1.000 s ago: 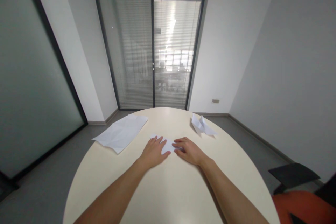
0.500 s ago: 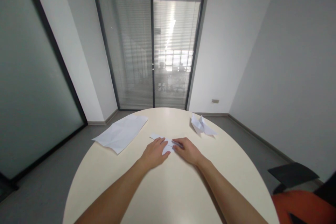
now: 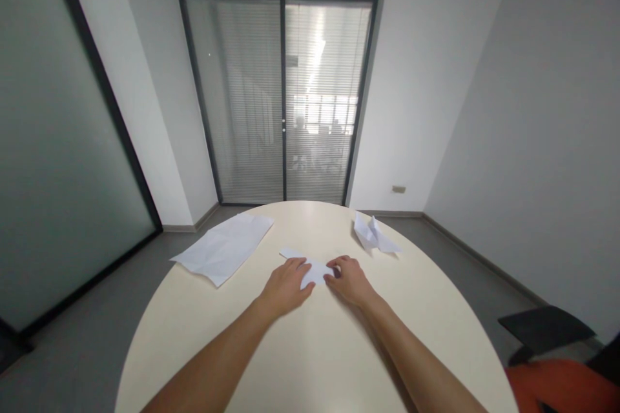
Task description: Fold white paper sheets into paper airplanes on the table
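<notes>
A folded piece of white paper (image 3: 317, 272) lies on the table between my two hands. My left hand (image 3: 285, 285) rests on its left part, fingers laid out over it and thumb apart along the near side. A narrow strip of the paper shows beyond those fingers. At the paper's right end, my right hand (image 3: 349, 281) has its thumb and bent fingers closed on the edge. The hands cover part of the paper, so its full shape is hidden.
A large creased white sheet (image 3: 225, 246) lies at the left on the round cream table (image 3: 290, 361). Toward the back right stands a folded paper piece (image 3: 375, 235) with raised points. An orange and black chair (image 3: 557, 381) is at the lower right.
My right hand has shifted slightly right along the paper, and the flap raised under its fingers now lies flatter. My left hand stays on the paper.
</notes>
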Demonstrator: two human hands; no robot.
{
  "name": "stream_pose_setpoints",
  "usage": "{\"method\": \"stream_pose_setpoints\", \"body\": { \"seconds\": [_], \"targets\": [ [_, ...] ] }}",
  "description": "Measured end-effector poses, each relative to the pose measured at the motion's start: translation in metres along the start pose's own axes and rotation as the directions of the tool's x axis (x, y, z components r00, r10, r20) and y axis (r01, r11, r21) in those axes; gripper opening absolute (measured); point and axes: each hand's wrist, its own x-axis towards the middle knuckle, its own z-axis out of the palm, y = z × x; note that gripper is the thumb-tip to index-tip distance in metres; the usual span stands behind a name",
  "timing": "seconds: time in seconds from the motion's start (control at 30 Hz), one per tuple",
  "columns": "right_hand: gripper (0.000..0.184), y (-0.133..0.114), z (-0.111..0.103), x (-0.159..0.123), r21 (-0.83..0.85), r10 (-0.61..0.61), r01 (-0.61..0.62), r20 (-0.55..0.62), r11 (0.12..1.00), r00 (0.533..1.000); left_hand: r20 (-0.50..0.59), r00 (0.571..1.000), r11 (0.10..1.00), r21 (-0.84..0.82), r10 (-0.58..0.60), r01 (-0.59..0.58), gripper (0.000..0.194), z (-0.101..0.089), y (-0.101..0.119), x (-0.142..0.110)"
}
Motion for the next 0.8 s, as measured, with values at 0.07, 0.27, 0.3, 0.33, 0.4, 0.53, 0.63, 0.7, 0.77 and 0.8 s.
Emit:
{"method": "stream_pose_setpoints", "body": {
  "seconds": [0.07, 0.27, 0.3, 0.33, 0.4, 0.53, 0.63, 0.7, 0.77, 0.8],
  "targets": [
    [0.028, -0.004, -0.001, -0.002, -0.049, 0.062, -0.062, -0.019, 0.997, 0.998, -0.006, 1.0, 1.0, -0.004, -0.01, 0.01, 0.046, 0.0, 0.0, 0.0],
    [0.02, 0.002, 0.002, -0.001, 0.079, 0.07, -0.068, -0.018, 0.995, 0.997, -0.031, 0.999, 1.0, -0.007, -0.012, 0.012, 0.047, 0.003, 0.0, 0.001],
    [0.017, 0.004, 0.002, 0.0, 0.132, 0.054, -0.053, -0.007, 0.99, 0.998, -0.034, 0.999, 1.0, -0.008, -0.013, 0.013, 0.047, 0.003, 0.0, 0.001],
    [0.016, 0.007, 0.003, 0.001, 0.186, 0.036, -0.036, 0.004, 0.982, 0.999, -0.036, 0.999, 1.0, -0.009, -0.017, 0.017, 0.048, 0.002, 0.0, 0.001],
    [0.015, 0.012, 0.004, 0.004, 0.28, 0.011, -0.016, 0.02, 0.96, 1.0, -0.042, 0.999, 1.0, -0.008, -0.026, 0.026, 0.048, 0.002, 0.001, 0.002],
    [0.017, 0.018, 0.008, 0.008, 0.484, 0.037, -0.071, 0.08, 0.872, 0.996, -0.064, 0.997, 0.999, 0.0, -0.037, 0.037, 0.048, 0.001, 0.001, 0.002],
    [0.019, 0.02, 0.011, 0.011, 0.646, 0.103, -0.185, 0.162, 0.741, 0.981, -0.089, 0.996, 1.0, 0.007, -0.024, 0.024, 0.047, 0.003, 0.0, 0.001],
    [0.022, 0.021, 0.011, 0.012, 0.713, 0.119, -0.243, 0.221, 0.658, 0.968, -0.114, 0.993, 1.0, 0.014, -0.01, 0.011, 0.046, 0.004, -0.001, 0.001],
    [0.028, 0.021, 0.01, 0.012, 0.754, 0.097, -0.269, 0.265, 0.599, 0.959, -0.148, 0.989, 1.0, 0.019, -0.004, 0.007, 0.045, 0.005, -0.002, 0.002],
    [0.03, 0.02, 0.008, 0.013, 0.769, 0.086, -0.274, 0.276, 0.578, 0.957, -0.166, 0.986, 1.0, 0.02, -0.003, 0.007, 0.044, 0.005, -0.002, 0.002]
  ]
}}
